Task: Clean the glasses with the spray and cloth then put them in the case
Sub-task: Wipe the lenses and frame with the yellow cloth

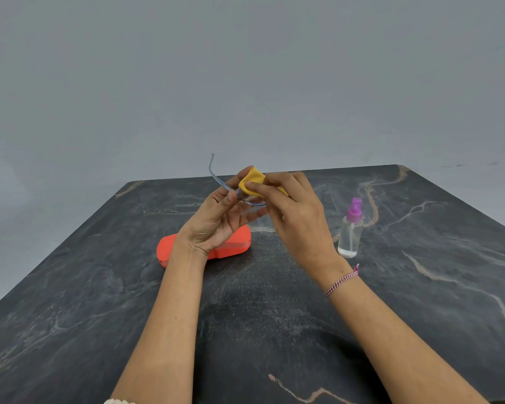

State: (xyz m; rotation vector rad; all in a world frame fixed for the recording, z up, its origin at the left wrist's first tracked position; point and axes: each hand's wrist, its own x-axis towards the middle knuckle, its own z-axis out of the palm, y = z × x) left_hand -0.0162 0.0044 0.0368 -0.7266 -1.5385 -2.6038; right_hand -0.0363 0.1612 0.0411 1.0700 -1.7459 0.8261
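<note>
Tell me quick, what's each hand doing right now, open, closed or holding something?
Left hand: closed, pinching the glasses by the frame.
Right hand: closed, pinching the yellow cloth against the glasses.

No readable text on the spray bottle or the case

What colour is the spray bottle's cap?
Purple, on the clear spray bottle standing on the table; the head view shows it.
</note>
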